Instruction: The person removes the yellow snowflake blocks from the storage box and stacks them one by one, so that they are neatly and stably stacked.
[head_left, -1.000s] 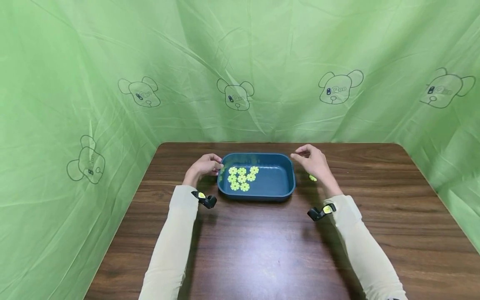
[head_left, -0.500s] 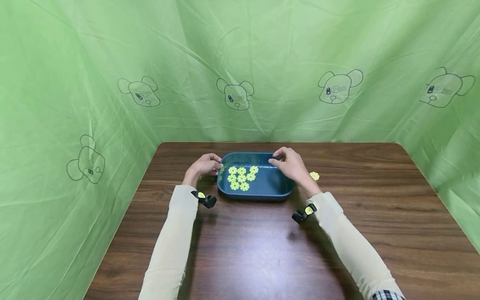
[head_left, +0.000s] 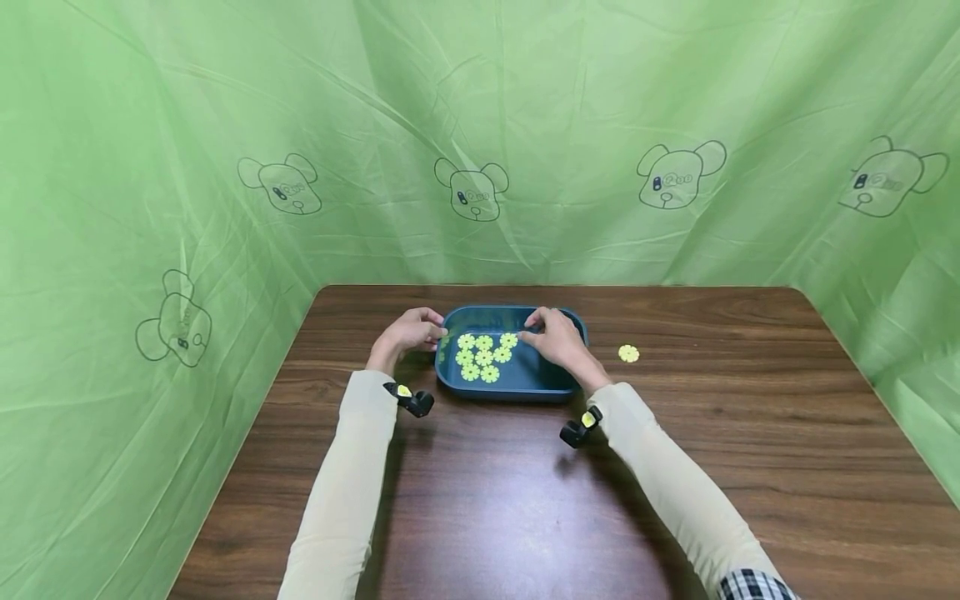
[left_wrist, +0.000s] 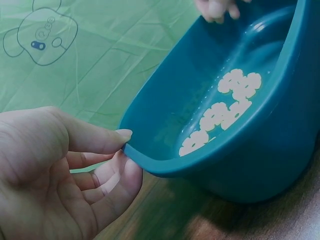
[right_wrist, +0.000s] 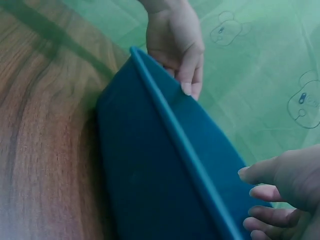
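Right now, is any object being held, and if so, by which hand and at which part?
The left hand pinches the blue tray by its rim, at the left end. The right hand shows nothing held.

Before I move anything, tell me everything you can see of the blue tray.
The blue tray is a deep, rounded rectangle with a narrow rim and smooth, slightly glossy walls that look like plastic. It sits upright, open side up, on the wood-grained table. Yellow flower-shaped pieces lie inside toward its left end. The left hand pinches its left rim; the right hand is over its right part, contact unclear.
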